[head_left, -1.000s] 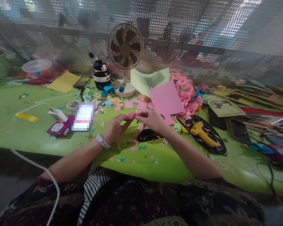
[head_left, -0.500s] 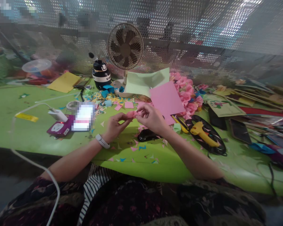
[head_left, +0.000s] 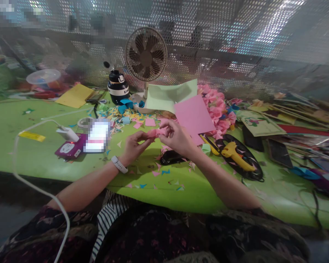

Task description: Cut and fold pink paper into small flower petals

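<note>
A small pink paper flower (head_left: 154, 133) is held between my two hands above the green table (head_left: 142, 190). My left hand (head_left: 135, 146) pinches its left side with thumb and forefinger. On the other side, the fingertips of my right hand (head_left: 175, 138) grip its right edge. Below my right hand lies a black stapler-like object (head_left: 172, 157), partly covered. A pink paper sheet (head_left: 193, 115) leans just behind the right hand, and a heap of pink paper flowers (head_left: 215, 106) is piled beyond it.
Paper scraps (head_left: 156, 173) litter the tabletop. At right, a yellow glue gun (head_left: 239, 157) rests on a black tray (head_left: 253, 166) beside a yellow cutter (head_left: 210, 144). A fan (head_left: 146, 54) and black bottle (head_left: 117, 89) stand behind. On the left are a lit phone (head_left: 97, 136) and white cable (head_left: 38, 189).
The fingers of my right hand have shifted slightly on the pink paper flower. Both hands otherwise stay in nearly the same place.
</note>
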### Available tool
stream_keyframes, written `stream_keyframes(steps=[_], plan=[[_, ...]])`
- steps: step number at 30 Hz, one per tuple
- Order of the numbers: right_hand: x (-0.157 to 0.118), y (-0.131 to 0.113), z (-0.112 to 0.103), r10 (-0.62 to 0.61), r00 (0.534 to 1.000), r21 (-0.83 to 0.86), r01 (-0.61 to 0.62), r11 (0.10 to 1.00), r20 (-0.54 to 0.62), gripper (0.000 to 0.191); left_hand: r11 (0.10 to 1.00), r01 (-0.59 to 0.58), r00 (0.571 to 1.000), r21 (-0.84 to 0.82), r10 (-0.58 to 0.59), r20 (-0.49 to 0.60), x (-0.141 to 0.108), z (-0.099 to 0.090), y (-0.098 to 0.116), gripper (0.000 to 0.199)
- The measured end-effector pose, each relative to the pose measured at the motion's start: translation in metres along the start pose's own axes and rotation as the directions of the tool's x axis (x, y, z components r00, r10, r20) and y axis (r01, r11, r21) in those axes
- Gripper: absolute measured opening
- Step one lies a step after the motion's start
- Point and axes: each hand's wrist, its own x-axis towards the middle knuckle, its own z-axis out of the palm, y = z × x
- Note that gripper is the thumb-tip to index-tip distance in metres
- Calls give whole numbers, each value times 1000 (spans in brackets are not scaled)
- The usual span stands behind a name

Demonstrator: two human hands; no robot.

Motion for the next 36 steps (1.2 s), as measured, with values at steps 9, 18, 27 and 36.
stream_keyframes(steps=[9, 18, 27, 36], plan=[[0, -1, -2, -18, 999, 39, 17, 999, 35, 27, 997, -67, 998, 48, 67, -16, 1, 0, 1, 23], [0, 2, -2, -16, 999, 48, 14, 999, 40, 24, 999, -33, 999, 24, 32, 7, 0, 0, 2, 27], [0, 0, -4, -27, 999, 33, 26, 999, 41, 22, 993, -74, 997, 93, 75, -2, 0, -1, 4, 28], [0, 2, -3, -20, 999, -6, 20, 1000, 37, 19, 984, -135, 991, 116, 134, 17, 0, -1, 6, 25]])
